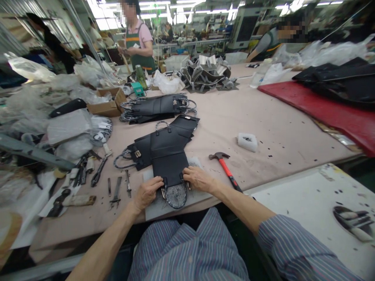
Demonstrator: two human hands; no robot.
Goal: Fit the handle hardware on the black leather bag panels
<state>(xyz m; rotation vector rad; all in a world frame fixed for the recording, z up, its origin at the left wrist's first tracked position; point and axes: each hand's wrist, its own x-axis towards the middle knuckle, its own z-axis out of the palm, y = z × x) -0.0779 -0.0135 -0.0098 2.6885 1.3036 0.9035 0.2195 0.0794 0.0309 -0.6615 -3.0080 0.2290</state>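
A black leather bag panel [168, 156] with a curved handle [175, 197] lies on a grey pad [164, 208] at the table's near edge. My left hand [146, 192] presses the panel's lower left corner by a metal fitting, fingers curled down on it. My right hand [198, 178] rests on the lower right corner, fingers bent over the edge. More black panels [158, 107] with handles are stacked just behind.
A red-handled hammer [225, 168] lies right of my right hand. Pliers, awls and cutters [99, 175] lie to the left. A white foam block [247, 141], a cardboard box [108, 102], plastic bags and a red mat [322, 109] surround. Other people stand at the far side.
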